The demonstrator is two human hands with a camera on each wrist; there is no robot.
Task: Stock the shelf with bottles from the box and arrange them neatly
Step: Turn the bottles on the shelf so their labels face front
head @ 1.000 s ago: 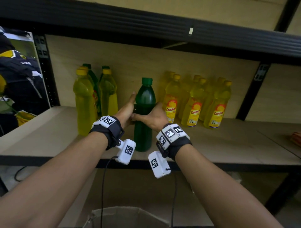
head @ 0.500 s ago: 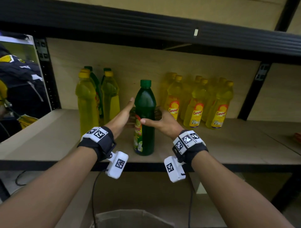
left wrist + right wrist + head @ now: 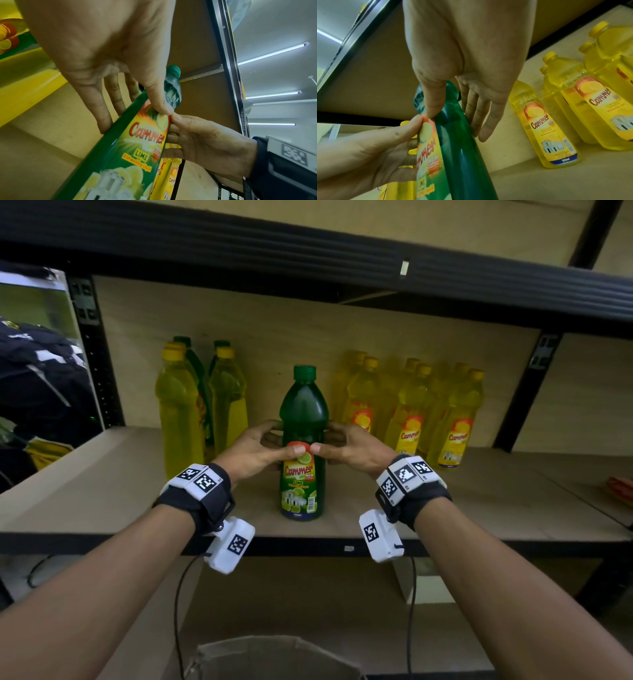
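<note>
A green Cammer lime bottle [image 3: 303, 412] stands upright on the wooden shelf board [image 3: 102, 491], near its front edge, label facing me. My left hand [image 3: 274, 440] grips its left side and my right hand [image 3: 327, 438] its right side. Both thumbs press the top of the label and the fingers reach behind the bottle. The left wrist view shows the bottle [image 3: 120, 148] between my left hand [image 3: 133, 117] and the right hand [image 3: 197, 138]. The right wrist view shows my right hand [image 3: 456, 124] on the bottle [image 3: 462, 155], the left hand [image 3: 376, 148] opposite.
Several yellow bottles [image 3: 411, 419] stand in rows behind and to the right, and more yellow and green ones [image 3: 181, 412] at the back left. The upper shelf beam [image 3: 308, 248] runs overhead. An open cardboard box [image 3: 274, 655] sits below. A dark bag [image 3: 34, 378] lies left.
The green bottle has been turned so its label faces front. Both hands shifted on it, and the thumbs now meet on the label.
</note>
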